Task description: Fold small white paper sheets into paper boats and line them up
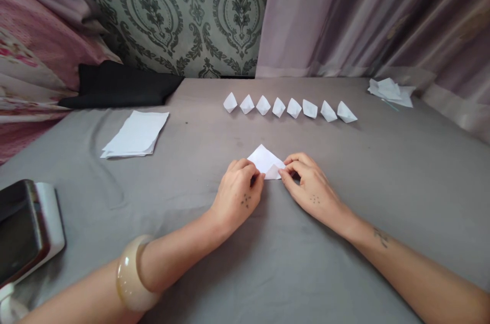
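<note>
A small folded sheet of white paper (263, 159) lies on the grey cloth in front of me, its pointed corner facing away. A smaller folded flap shows at its near right edge. My left hand (238, 192) is closed on the left side of the paper, fingertips pinching its near edge. At the right corner, my right hand (311, 181) pinches the paper between thumb and fingers. Beyond it stands a row of several folded white paper shapes (294, 108), spaced side by side.
A stack of white paper sheets (136, 133) lies at the left, with a black cloth (126, 84) behind it. Loose white papers (391, 91) sit at the far right. A dark-screened device (21, 232) rests at the left edge. Curtains (306, 18) hang behind.
</note>
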The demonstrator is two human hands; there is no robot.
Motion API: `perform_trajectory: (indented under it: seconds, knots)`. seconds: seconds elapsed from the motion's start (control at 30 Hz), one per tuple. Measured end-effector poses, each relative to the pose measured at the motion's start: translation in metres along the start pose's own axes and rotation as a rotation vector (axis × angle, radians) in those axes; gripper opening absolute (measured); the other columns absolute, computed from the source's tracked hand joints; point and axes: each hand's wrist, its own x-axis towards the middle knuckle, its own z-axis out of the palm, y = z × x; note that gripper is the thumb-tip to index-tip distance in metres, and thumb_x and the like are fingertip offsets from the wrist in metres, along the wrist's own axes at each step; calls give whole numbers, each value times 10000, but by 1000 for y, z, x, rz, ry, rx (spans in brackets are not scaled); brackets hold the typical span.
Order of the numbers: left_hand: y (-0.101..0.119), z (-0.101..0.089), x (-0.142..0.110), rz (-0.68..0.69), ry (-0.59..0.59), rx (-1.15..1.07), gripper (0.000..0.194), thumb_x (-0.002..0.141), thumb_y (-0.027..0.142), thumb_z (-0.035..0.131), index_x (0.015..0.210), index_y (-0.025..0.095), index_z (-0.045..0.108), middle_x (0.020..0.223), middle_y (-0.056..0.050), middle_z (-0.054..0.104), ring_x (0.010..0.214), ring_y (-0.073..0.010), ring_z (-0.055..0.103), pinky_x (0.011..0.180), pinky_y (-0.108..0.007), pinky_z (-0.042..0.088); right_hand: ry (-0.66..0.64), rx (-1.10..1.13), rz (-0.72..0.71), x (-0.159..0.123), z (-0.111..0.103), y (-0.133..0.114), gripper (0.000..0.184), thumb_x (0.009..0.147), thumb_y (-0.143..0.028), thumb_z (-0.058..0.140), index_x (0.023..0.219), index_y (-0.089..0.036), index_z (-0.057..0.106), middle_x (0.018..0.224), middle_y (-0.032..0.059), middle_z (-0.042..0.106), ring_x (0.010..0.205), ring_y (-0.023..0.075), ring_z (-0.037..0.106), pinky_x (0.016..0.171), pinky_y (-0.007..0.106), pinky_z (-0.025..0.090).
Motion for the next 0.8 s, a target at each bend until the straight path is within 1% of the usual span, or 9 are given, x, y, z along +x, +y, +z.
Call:
perform_trajectory:
  seconds: [0.23, 0.37, 0.8]
  knots:
    - [0, 1, 5, -75, -34, -18, 169, 852, 210, 531, 697, 164, 579, 853, -55, 594, 842, -195, 520, 754, -346, 451, -9, -16, 14, 0, 2, 2, 184, 865, -242, 521, 691, -198, 561, 967, 53, 594, 831, 184, 573, 690, 312, 461]
    - [-2, 3, 5, -68, -35, -23, 151, 845, 217, 541, 706, 169, 578, 856, -55, 583, 848, -199, 513, 759, -352, 453, 1, -10, 8, 1, 1, 1, 187, 857, -233, 521, 676, -203, 556, 953, 57, 593, 822, 187, 574, 669, 311, 463]
    - [-8, 7, 3, -32, -31, 19, 178, 874, 269, 522, 740, 168, 583, 905, -65, 565, 859, -203, 501, 771, -363, 453, -4, -19, 38, 5, 3, -1, 189, 812, -210, 534, 624, -201, 524, 918, 61, 588, 764, 175, 575, 660, 314, 471]
